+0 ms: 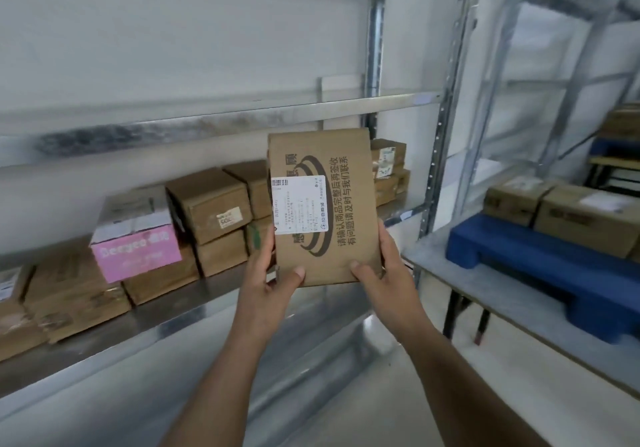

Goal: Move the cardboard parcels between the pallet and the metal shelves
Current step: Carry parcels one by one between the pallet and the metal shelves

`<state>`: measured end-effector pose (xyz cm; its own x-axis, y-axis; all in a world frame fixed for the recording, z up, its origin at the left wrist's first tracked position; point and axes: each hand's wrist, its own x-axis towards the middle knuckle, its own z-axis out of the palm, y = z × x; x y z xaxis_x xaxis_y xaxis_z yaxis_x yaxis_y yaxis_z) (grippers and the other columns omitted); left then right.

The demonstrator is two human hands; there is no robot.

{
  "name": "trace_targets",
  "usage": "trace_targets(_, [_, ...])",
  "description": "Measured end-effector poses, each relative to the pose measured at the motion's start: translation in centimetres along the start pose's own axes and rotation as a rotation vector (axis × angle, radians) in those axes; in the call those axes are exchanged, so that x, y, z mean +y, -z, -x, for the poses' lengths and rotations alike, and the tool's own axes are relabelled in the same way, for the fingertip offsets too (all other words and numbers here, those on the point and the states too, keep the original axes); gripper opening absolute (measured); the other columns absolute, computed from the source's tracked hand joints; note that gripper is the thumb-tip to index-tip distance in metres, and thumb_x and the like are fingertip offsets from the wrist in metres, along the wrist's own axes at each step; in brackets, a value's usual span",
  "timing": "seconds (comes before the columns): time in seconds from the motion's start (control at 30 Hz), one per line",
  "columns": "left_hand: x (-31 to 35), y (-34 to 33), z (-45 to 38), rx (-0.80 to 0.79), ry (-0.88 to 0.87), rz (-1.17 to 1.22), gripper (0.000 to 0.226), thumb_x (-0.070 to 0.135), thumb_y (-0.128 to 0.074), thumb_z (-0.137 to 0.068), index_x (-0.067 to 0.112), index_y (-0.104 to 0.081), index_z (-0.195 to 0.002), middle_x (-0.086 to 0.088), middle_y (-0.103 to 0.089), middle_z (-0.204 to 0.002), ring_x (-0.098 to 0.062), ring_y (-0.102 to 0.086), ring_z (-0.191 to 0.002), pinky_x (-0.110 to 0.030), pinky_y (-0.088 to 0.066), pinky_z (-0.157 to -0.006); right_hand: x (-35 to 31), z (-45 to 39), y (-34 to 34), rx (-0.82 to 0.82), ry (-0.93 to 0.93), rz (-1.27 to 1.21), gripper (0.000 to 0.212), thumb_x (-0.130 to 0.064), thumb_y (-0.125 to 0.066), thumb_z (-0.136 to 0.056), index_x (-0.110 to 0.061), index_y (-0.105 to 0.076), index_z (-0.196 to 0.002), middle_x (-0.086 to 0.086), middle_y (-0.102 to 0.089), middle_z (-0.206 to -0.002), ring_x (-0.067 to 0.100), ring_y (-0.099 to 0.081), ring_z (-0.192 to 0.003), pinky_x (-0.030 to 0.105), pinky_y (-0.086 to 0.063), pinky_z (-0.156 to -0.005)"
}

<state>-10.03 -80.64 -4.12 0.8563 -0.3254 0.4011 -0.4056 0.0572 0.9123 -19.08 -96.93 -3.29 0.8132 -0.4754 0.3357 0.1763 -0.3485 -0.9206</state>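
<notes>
A flat brown cardboard parcel with a white label and dark printing is held upright in front of the metal shelf. My left hand grips its lower left edge, thumb on the front face. My right hand grips its lower right corner the same way. Several brown parcels are stacked on that shelf behind it. To the right, a blue pallet on a grey table carries more parcels.
A pink and white box sits on shelf parcels at left. The upper shelf board runs just above the held parcel. A perforated upright post separates the shelf from the table. More shelving and boxes stand at far right.
</notes>
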Motion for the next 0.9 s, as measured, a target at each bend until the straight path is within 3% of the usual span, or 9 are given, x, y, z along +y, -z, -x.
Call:
trace_targets(0.1, [-0.3, -5.3, -1.4, -0.134, -0.017, -0.007, 0.080, 0.015, -0.066, -0.085, 0.068, -0.025, -0.129, 0.023, -0.046, -0.135, 0.005, -0.043, -0.122, -0.009, -0.042, -0.079, 1.1, -0.2, 4.6, 0.101, -0.019, 0.007, 0.073, -0.018, -0.057, -0.090, -0.073, -0.020, -0.122, -0.039, -0.049, -0.118, -0.012, -0.048, -0.112, 0.013, -0.044, -0.084])
trace_targets(0.17, [-0.4, -9.0, -2.3, -0.206, -0.009, 0.004, 0.079, 0.018, -0.066, -0.085, 0.075, -0.024, -0.121, 0.020, -0.046, -0.135, 0.005, -0.044, -0.120, -0.006, -0.042, -0.075, 2.0, -0.3, 7.7, 0.175, -0.038, 0.029, 0.075, -0.016, -0.057, -0.089, -0.077, -0.022, -0.117, -0.037, -0.050, -0.118, -0.008, -0.050, -0.113, 0.017, -0.049, -0.084])
trace_targets(0.23, [-0.6, -12.9, -3.1, -0.277, 0.003, 0.037, 0.078, 0.018, -0.066, -0.085, 0.076, -0.026, -0.116, 0.017, -0.047, -0.134, 0.005, -0.046, -0.117, -0.006, -0.042, -0.074, 3.1, -0.4, 10.8, 0.248, -0.061, 0.054, 0.073, -0.016, -0.056, -0.089, -0.067, -0.022, -0.129, -0.030, -0.050, -0.125, -0.001, -0.051, -0.116, 0.029, -0.050, -0.093])
trace_targets(0.33, [-1.1, -19.0, -4.4, -0.385, 0.011, 0.097, 0.073, 0.016, -0.065, -0.085, 0.063, -0.028, -0.126, 0.015, -0.047, -0.134, 0.009, -0.048, -0.113, -0.005, -0.044, -0.071, 5.1, -0.9, 15.7, 0.350, -0.110, 0.097, 0.076, -0.020, -0.057, -0.088, -0.058, -0.015, -0.139, -0.020, -0.049, -0.132, 0.008, -0.051, -0.119, 0.044, -0.048, -0.098])
trace_targets(0.47, [-1.6, -26.9, -6.1, -0.528, -0.003, 0.112, 0.070, 0.027, -0.064, -0.081, 0.052, -0.030, -0.136, 0.011, -0.048, -0.132, 0.010, -0.047, -0.110, 0.003, -0.039, -0.068, 7.6, -1.8, 21.6, 0.498, -0.147, 0.153, 0.074, -0.026, -0.057, -0.088, -0.069, -0.016, -0.131, -0.026, -0.048, -0.129, 0.001, -0.051, -0.115, 0.040, -0.050, -0.096])
trace_targets(0.53, [-1.8, -30.4, -7.2, -0.600, -0.016, 0.116, 0.071, 0.020, -0.064, -0.085, 0.042, -0.028, -0.142, 0.012, -0.045, -0.132, 0.016, -0.046, -0.107, 0.004, -0.039, -0.068, 8.7, -2.6, 24.1, 0.547, -0.182, 0.174, 0.074, -0.025, -0.058, -0.089, -0.059, -0.016, -0.139, -0.026, -0.047, -0.129, 0.002, -0.050, -0.116, 0.040, -0.049, -0.096])
trace_targets(0.67, [-2.7, -36.3, -9.5, -0.692, -0.050, 0.118, 0.072, 0.013, -0.062, -0.087, 0.049, -0.022, -0.135, 0.029, -0.036, -0.119, 0.030, -0.039, -0.100, 0.004, -0.039, -0.067, 11.0, -5.1, 28.6, 0.637, -0.241, 0.236, 0.075, -0.020, -0.058, -0.090, -0.045, -0.015, -0.147, -0.018, -0.045, -0.132, 0.008, -0.049, -0.116, 0.043, -0.049, -0.097])
trace_targets(0.9, [-4.8, -44.5, -13.7, -0.776, -0.040, 0.090, 0.077, 0.022, -0.064, -0.086, 0.037, -0.019, -0.146, 0.010, -0.034, -0.143, 0.004, -0.039, -0.118, -0.002, -0.040, -0.070, 14.2, -9.0, 34.1, 0.734, -0.271, 0.278, 0.075, -0.016, -0.056, -0.089, -0.042, -0.018, -0.148, -0.018, -0.052, -0.131, 0.005, -0.052, -0.116, 0.038, -0.047, -0.098])
